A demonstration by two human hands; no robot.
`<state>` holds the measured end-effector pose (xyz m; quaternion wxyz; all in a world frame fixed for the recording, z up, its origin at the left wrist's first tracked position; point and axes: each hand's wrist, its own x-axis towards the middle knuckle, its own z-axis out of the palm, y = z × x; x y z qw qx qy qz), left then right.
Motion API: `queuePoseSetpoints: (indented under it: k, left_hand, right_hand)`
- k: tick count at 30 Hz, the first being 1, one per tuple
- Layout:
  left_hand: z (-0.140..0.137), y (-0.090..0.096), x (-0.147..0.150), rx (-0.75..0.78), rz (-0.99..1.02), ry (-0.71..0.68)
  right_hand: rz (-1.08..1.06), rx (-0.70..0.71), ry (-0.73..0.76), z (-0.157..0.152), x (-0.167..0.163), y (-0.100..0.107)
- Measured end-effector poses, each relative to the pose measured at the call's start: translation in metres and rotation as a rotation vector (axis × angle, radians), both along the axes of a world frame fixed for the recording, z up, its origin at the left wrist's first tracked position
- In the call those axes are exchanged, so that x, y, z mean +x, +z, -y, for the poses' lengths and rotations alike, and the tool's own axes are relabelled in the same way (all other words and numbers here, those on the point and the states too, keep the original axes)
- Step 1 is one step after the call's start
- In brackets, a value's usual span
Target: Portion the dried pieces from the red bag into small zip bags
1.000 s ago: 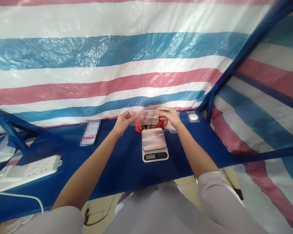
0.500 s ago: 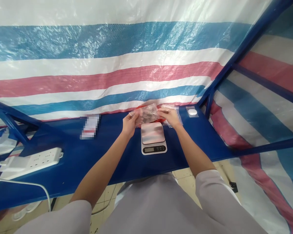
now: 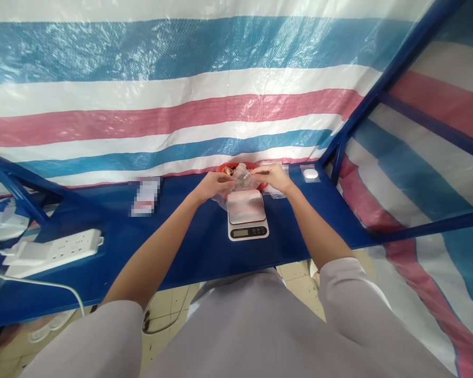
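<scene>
Both hands [image 3: 215,185] [image 3: 274,177] are pinching a clear plastic bag [image 3: 245,178] behind the digital scale [image 3: 247,210], red bag [image 3: 221,167] holding brownish pieces [image 3: 228,171], blue tabletop [image 3: 205,247] flanking it.

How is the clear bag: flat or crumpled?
Crumpled: the clear bag bunches in creases between the left hand and right hand.

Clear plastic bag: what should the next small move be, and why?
Probably ease the left hand and right hand slightly apart to spread the clear plastic bag. Fingers of both hands pinch it, and it looks crumpled between them, just beyond the scale. Whether its mouth is open is too small to tell.
</scene>
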<state>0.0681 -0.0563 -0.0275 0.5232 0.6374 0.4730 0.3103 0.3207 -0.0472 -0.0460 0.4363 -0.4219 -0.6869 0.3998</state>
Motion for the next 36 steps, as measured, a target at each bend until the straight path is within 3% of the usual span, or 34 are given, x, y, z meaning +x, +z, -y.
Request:
queuePoseSetpoints:
  k: [3, 7, 11, 15, 21, 26, 28, 31, 36]
  left_hand:
    - [-0.004, -0.003, 0.005, 0.033, 0.017, 0.001]
    - [0.003, -0.020, 0.011, 0.067, 0.153, 0.138]
    - [0.012, -0.036, 0.023, 0.042, 0.358, 0.239]
    - [0.018, -0.044, 0.042, 0.016, 0.482, 0.262]
    - [0.025, -0.041, 0.066, -0.105, 0.503, 0.268]
    - [0.028, -0.042, 0.076, -0.102, 0.361, 0.237]
    - [0.029, -0.042, 0.080, 0.006, 0.247, 0.234]
    - [0.031, -0.041, 0.088, 0.318, -0.010, 0.212]
    - [0.034, -0.046, 0.117, 0.857, -0.374, -0.058]
  right_hand:
    - [-0.055, 0.001, -0.010, 0.002, -0.005, 0.000]
    - [-0.213, -0.047, -0.128, 0.013, -0.002, -0.007]
    - [-0.340, -0.253, -0.294, 0.029, 0.002, -0.014]
    - [-0.401, -0.406, -0.257, 0.037, 0.002, -0.013]
    - [-0.466, -0.420, -0.326, 0.026, 0.013, -0.016]
    - [-0.439, -0.425, -0.373, 0.017, 0.039, -0.023]
    - [-0.413, -0.430, -0.367, 0.013, 0.053, -0.025]
    - [-0.388, -0.441, -0.364, 0.006, 0.074, -0.025]
    - [-0.315, -0.471, -0.360, -0.014, 0.103, -0.022]
